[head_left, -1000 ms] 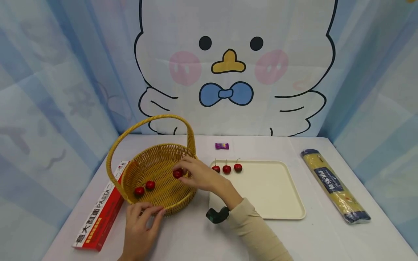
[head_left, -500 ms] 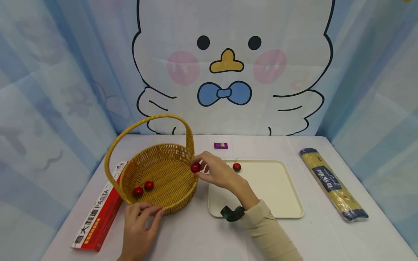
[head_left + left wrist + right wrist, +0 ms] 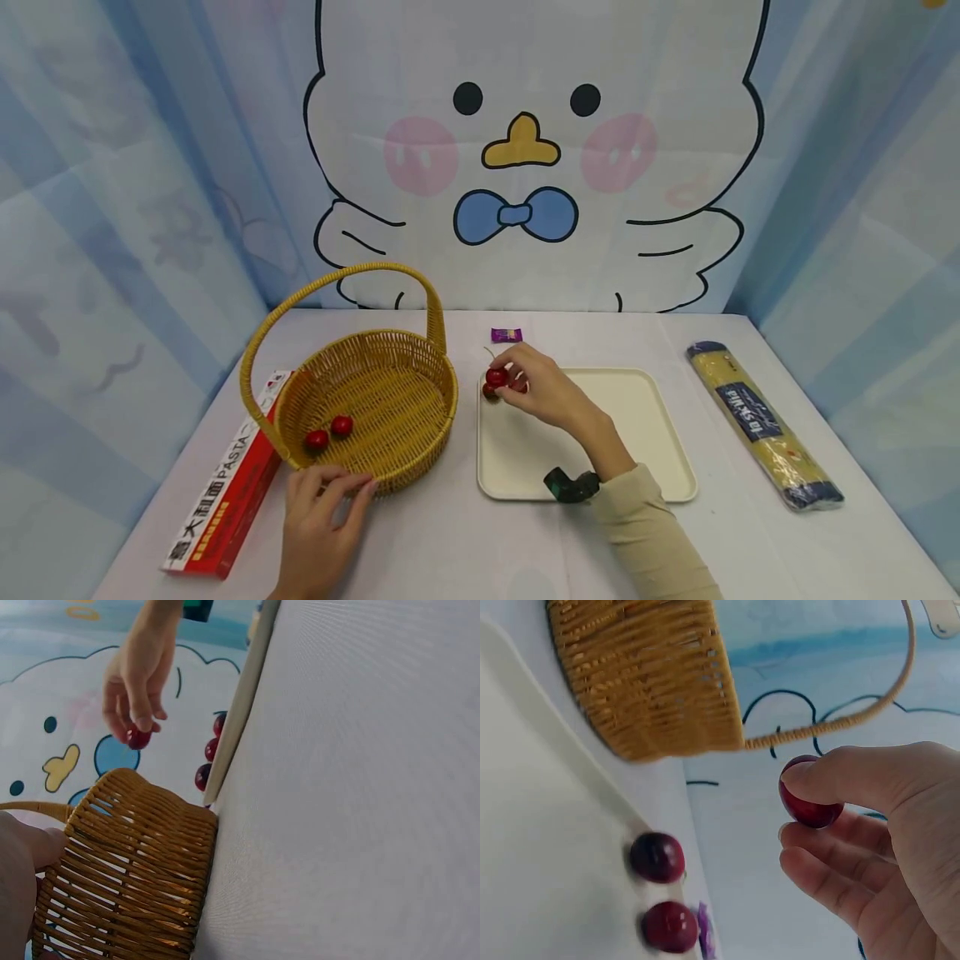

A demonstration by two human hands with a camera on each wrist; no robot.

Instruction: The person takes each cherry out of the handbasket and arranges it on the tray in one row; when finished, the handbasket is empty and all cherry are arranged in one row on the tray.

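My right hand (image 3: 551, 392) pinches a dark red cherry (image 3: 497, 377) between thumb and fingers above the tray's far left corner. In the right wrist view that cherry (image 3: 810, 793) hangs clear of the tray. Three cherries (image 3: 212, 749) stand in a row on the cream tray (image 3: 600, 450); in the head view the right hand partly hides them. My left hand (image 3: 318, 525) grips the near rim of the yellow wicker basket (image 3: 397, 400), whose tall handle arches over it. Two cherries (image 3: 342, 426) lie inside the basket, at its left.
Under the basket's left side lies a red and white pasta box (image 3: 232, 492). A small purple wrapped sweet (image 3: 506, 335) sits behind the tray. To the right is a bag of pasta (image 3: 757, 421). A printed curtain (image 3: 525, 267) closes off the table's back.
The right hand has lifted the cherry out of the basket and carried it rightward over the tray. The left hand has stayed at the basket's rim.
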